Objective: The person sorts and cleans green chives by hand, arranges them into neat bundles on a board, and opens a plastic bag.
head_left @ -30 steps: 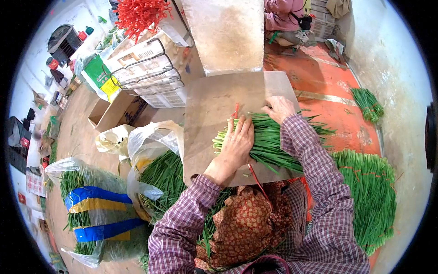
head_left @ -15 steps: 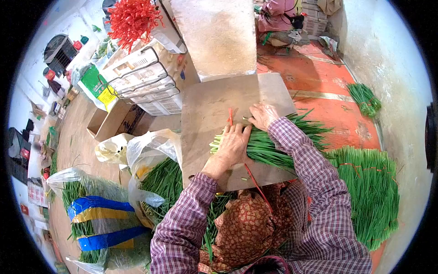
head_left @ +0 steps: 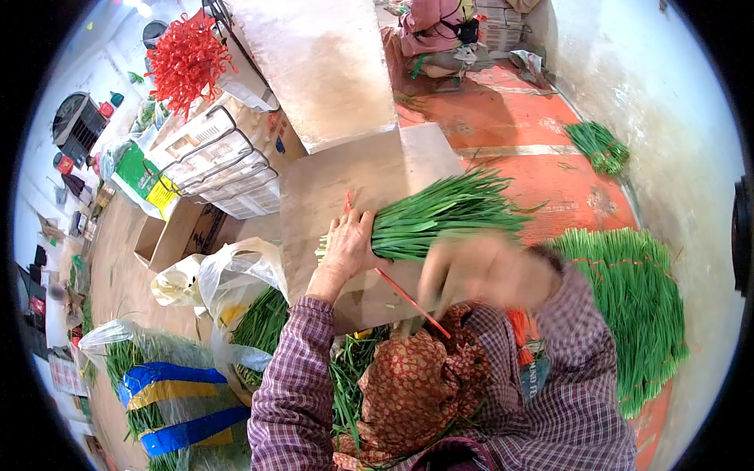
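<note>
On the brown board (head_left: 314,180) lies a bunch of long green stalks (head_left: 448,216), its pale cut ends to the left. My left hand (head_left: 351,245) is closed over the bunch near those ends. A red tie (head_left: 412,301) runs under the bunch; one end sticks up beyond my left hand, the other slants down toward my lap. My right hand (head_left: 491,271) is smeared by motion, just below the leafy part and near the tie; its fingers cannot be made out.
Tied green bunches (head_left: 620,306) are piled at the right, with another bunch (head_left: 598,147) farther off by the wall. Red ties (head_left: 188,63) hang at upper left near a cardboard box (head_left: 177,231). A wrapped bale (head_left: 177,392) lies lower left. A seated person (head_left: 432,31) is at the top.
My right hand has left the top of the bunch and moved down toward my lap. My left hand stays on the bunch, whose leaves now point more up and right. The view has shifted.
</note>
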`<move>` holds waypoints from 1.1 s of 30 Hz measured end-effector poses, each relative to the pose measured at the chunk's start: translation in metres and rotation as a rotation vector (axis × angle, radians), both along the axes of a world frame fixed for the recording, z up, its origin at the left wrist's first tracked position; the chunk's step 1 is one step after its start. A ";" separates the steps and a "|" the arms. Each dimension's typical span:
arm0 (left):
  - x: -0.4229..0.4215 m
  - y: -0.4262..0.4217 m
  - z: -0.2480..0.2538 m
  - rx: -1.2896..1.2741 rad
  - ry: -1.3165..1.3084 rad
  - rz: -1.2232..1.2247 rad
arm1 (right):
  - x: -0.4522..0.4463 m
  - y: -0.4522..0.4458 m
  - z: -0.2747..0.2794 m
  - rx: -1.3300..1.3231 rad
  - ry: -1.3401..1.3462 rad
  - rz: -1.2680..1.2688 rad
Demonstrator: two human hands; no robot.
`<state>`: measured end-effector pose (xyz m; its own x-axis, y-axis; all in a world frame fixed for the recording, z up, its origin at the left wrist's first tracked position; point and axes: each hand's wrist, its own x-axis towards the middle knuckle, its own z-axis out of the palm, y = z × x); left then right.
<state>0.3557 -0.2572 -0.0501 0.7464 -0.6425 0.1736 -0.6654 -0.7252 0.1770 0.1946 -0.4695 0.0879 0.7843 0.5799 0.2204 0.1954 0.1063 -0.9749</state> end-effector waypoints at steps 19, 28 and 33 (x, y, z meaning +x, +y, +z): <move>-0.009 0.001 0.002 0.034 -0.067 -0.061 | 0.081 -0.056 -0.137 -0.858 -0.207 -1.085; -0.007 0.000 0.000 0.035 -0.062 -0.065 | 0.080 -0.049 -0.141 -0.831 -0.179 -1.145; -0.006 0.002 -0.003 0.009 -0.097 -0.084 | 0.076 -0.046 -0.141 -0.869 -0.165 -1.188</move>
